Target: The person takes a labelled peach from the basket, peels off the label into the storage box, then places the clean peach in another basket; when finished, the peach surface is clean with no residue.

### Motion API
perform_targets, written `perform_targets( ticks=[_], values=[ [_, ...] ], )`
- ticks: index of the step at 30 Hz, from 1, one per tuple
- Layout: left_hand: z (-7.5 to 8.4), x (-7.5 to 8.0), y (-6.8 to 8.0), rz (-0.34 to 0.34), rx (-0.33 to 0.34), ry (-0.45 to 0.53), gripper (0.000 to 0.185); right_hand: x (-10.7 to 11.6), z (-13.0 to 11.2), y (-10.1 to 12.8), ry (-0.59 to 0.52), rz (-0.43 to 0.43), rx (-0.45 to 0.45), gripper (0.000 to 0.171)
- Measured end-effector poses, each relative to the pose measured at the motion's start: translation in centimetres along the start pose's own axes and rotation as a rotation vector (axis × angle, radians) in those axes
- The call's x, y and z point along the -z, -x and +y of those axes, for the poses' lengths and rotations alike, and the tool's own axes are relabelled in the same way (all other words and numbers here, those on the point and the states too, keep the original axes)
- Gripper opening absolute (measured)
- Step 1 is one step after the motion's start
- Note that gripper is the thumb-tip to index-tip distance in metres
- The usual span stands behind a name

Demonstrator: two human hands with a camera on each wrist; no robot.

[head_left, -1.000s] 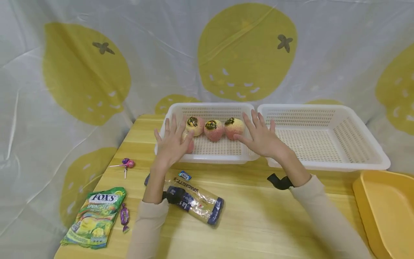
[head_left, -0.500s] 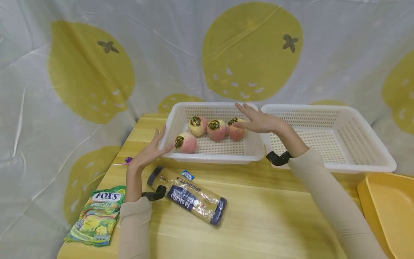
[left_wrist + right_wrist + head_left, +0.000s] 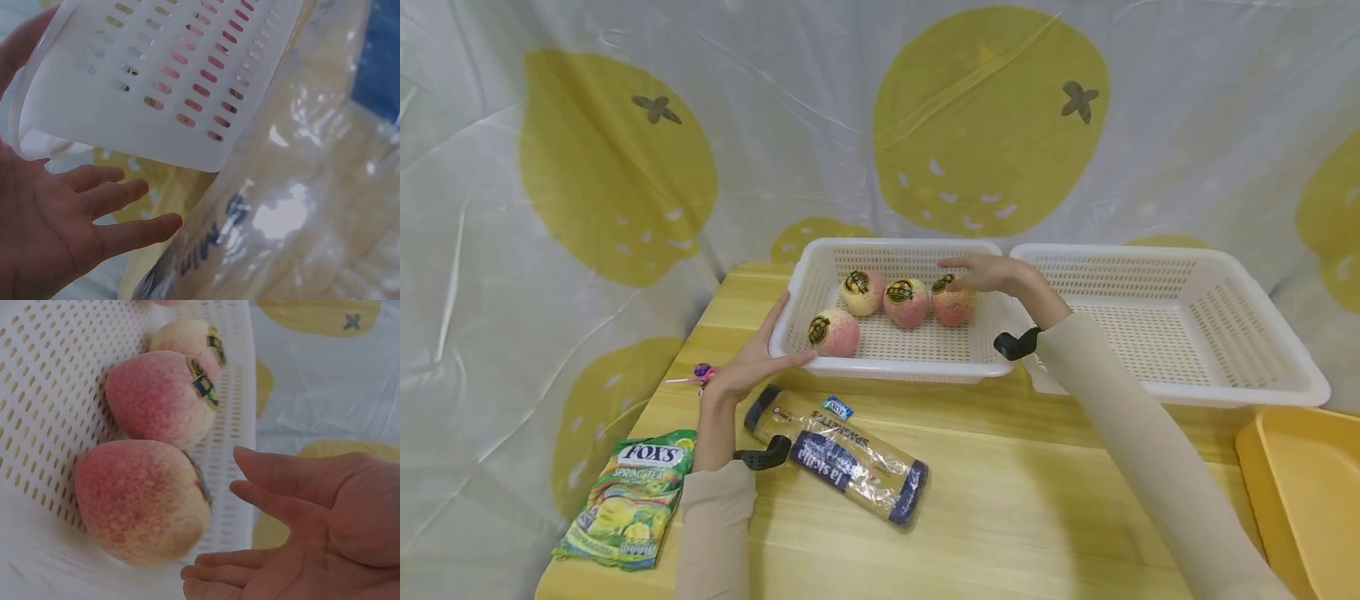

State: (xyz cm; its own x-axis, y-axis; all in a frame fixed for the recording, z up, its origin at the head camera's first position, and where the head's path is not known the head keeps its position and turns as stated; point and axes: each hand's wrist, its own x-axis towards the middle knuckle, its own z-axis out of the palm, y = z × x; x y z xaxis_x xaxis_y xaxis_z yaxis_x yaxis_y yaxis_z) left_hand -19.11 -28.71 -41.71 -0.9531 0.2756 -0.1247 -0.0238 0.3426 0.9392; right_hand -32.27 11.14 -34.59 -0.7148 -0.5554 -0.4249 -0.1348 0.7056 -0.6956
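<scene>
A white perforated basket holds several pink-and-yellow peaches with black stickers. One peach sits at the front left, while three others form a row behind it. At the basket's front left corner is my left hand, fingers along the left side and thumb by the front rim. In the left wrist view that hand has straight, spread fingers beneath the rim. My right hand reaches over the right side, beside the rightmost peach. The right wrist view shows that hand with extended fingers, apart from the nearest peach.
A second white basket stands at the right, with a yellow tray in front. On the wooden table lie a spaghetti pack, a small blue wrapped candy, lollipops and a green Fox's candy bag. A patterned curtain hangs behind.
My left hand has moved left and down from above the peaches to the basket's corner. My right hand has turned and lowered toward the rightmost peach. The peaches stay in place.
</scene>
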Motion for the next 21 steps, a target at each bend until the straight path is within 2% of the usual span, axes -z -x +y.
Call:
perform_targets(
  ticks=[5, 8, 14, 21],
  values=[
    [0.0, -0.4, -0.1, 0.008, 0.008, 0.084, 0.109, 0.0, 0.4, -1.4, -0.133, -0.041, -0.067, 0.059],
    [-0.1, -0.6, 0.0, 0.000, 0.012, 0.126, 0.108, -0.2, 0.5, -2.2, -0.178, -0.023, -0.112, 0.057],
    [-0.1, -0.6, 0.2, -0.008, 0.013, 0.146, 0.109, -0.7, 0.7, -3.2, -0.118, 0.056, -0.141, 0.051],
    [-0.1, -0.5, -0.1, -0.013, 0.015, 0.148, 0.108, -0.5, 1.2, -3.1, -0.132, 0.044, -0.123, 0.049]
  ],
)
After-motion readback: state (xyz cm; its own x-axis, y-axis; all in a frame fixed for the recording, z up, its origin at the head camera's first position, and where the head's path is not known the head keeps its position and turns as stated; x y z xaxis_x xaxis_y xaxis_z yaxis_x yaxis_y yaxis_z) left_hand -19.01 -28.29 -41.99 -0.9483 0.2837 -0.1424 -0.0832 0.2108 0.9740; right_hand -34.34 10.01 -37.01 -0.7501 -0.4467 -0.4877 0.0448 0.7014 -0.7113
